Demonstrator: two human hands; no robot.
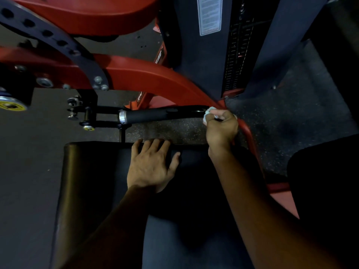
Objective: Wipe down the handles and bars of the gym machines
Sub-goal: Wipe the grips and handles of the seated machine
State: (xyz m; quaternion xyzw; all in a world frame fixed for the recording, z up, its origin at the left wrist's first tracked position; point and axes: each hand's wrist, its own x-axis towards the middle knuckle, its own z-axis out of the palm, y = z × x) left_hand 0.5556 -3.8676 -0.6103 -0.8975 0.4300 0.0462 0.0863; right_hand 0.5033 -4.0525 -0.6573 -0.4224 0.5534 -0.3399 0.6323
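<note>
The floor (291, 113) is dark rubber with pale speckles, showing at three o'clock and in a strip near the centre; toward nine o'clock it reads as plain flat grey. The light is dim, with heavy shadow at five and six o'clock. At one o'clock stands a dark upright weight-stack housing (239, 55) bearing a white instruction label (209, 15). A small yellow-capped fitting (11, 104) sits at nine o'clock at the frame's edge.

Matt black grip (145, 115) with shiny metal collar (122, 117); glossy red painted frame (147, 74); smooth black pad (93, 171); speckled rubbery floor (291, 121).
</note>
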